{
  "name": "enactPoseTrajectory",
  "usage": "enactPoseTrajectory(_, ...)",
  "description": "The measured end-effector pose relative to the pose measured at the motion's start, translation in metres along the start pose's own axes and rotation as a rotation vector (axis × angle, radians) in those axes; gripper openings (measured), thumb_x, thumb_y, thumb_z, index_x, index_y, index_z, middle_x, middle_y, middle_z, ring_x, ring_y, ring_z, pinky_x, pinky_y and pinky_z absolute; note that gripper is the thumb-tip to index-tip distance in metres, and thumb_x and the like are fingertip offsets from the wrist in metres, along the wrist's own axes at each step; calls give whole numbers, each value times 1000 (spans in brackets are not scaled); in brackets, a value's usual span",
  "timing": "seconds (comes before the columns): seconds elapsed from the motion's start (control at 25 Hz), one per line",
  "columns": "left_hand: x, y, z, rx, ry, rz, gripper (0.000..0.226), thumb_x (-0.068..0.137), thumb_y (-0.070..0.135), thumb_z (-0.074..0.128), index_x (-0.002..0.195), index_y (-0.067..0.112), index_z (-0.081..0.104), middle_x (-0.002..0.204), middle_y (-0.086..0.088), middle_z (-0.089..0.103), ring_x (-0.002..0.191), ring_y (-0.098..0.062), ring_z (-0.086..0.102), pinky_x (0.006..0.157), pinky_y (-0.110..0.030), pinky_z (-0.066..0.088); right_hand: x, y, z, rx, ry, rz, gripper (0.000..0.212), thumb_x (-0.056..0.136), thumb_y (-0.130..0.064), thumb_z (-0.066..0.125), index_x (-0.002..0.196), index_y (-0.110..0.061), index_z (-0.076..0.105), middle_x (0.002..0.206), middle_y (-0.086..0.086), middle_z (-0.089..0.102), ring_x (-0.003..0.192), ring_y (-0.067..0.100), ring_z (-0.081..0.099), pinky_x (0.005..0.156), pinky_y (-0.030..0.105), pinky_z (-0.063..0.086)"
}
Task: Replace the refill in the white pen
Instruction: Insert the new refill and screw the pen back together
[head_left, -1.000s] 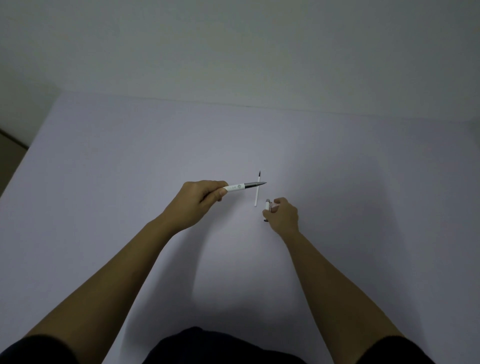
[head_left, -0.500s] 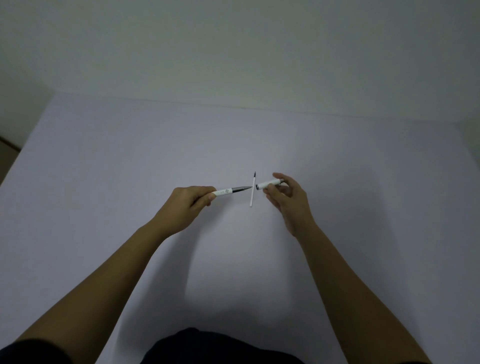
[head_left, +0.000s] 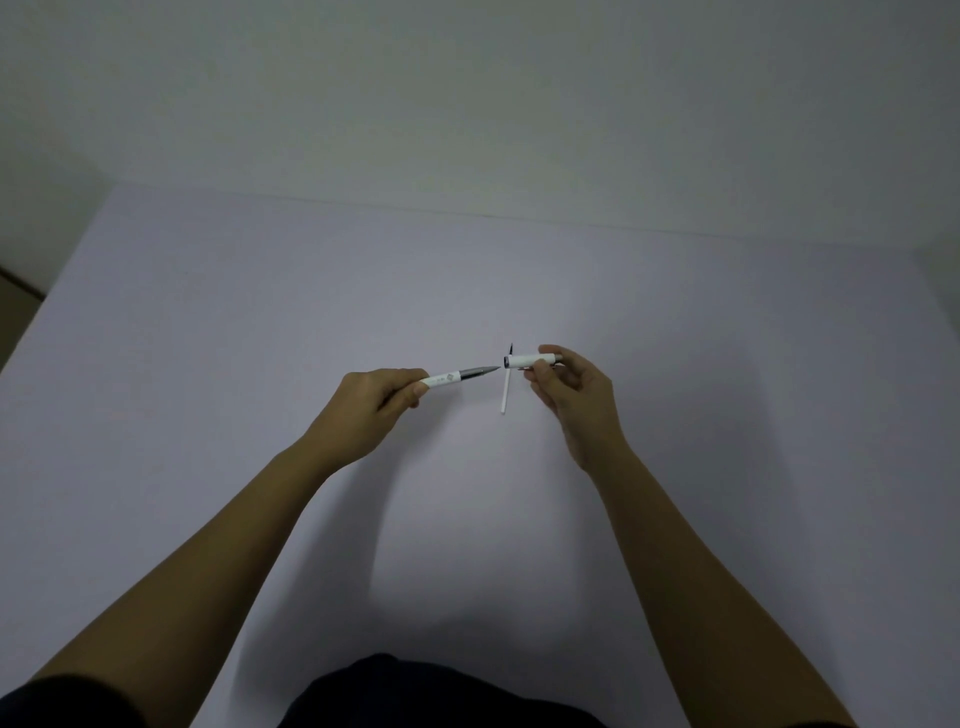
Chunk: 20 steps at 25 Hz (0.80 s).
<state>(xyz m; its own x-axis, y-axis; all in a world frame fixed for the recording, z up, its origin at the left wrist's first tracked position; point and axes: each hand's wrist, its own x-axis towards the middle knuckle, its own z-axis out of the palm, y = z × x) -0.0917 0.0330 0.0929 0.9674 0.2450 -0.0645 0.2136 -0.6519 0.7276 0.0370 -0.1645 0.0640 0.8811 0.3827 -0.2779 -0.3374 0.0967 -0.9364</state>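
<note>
Since half a second ago we have raised our right hand (head_left: 571, 395), its grip pinching the short white plastic pen cap (head_left: 530, 359), level with the pen's tip. Our left hand (head_left: 371, 402) pinches the white pen barrel with its grey tapered front (head_left: 457, 375), pointing right at the cap's mouth, just apart. A tilted approach could jam the tip against the rim. The thin white refill stick (head_left: 505, 392) lies between, on the pale tabletop (head_left: 260, 312); nothing else crowds us.

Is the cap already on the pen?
No, the right hand holds the cap just clear of the pen tip, which the left hand points at it.
</note>
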Motion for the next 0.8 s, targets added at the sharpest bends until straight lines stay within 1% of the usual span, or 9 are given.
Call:
enactPoseTrajectory(0.16,1,3,0,1,-15,8,25,95,21,46,78,10,60,54,11,45,52,-4,44,52,-12,34,-3,1,5,-78,-69,1,16,88,-4,58,93,-19,64,83,6,69,75,6,70,73,17,56)
enactPoseTrajectory(0.32,3,8,2,-20,-31,14,23,95,21,46,75,22,56,51,15,51,52,-2,45,52,-11,34,-8,1,13,-166,-116,-16,14,86,-7,61,90,-20,65,82,3,71,79,9,70,74,21,55)
enactPoseTrajectory(0.44,4,7,4,-30,-24,4,24,95,22,46,79,14,61,51,10,48,51,-7,42,50,-13,32,-11,-2,17,-170,-131,-31,16,89,-9,57,88,-23,65,85,3,70,80,8,71,76,21,56)
enactPoseTrajectory(0.52,3,4,4,-43,-16,2,24,95,24,47,81,13,64,52,13,51,51,-9,41,49,-14,32,-11,-4,19,-155,-134,-28,16,92,-10,54,88,-21,65,88,5,70,81,10,71,77,21,57)
enactPoseTrajectory(0.56,3,2,4,-49,-11,6,24,94,24,47,81,13,64,54,17,53,51,-9,40,49,-14,31,-12,-4,20,-150,-132,-22,16,92,-11,53,87,-20,64,89,5,70,81,11,71,77,21,57)
enactPoseTrajectory(0.6,2,2,5,-50,-2,12,23,94,24,48,81,13,64,53,16,53,50,-10,40,49,-14,31,-12,-5,21,-145,-127,-15,16,92,-11,52,86,-19,64,88,5,70,79,10,71,76,20,57)
enactPoseTrajectory(0.68,2,3,6,-35,17,25,23,94,22,49,81,12,65,49,10,47,50,-9,41,48,-14,31,-12,-4,24,-137,-114,-7,15,92,-10,52,86,-17,64,86,6,69,76,9,71,73,18,57)
enactPoseTrajectory(0.8,2,5,8,-19,28,31,21,94,21,48,83,14,65,55,11,50,52,-6,48,48,-13,34,-9,-5,28,-153,-109,-16,15,92,-10,53,85,-17,64,84,5,68,73,7,71,70,16,56)
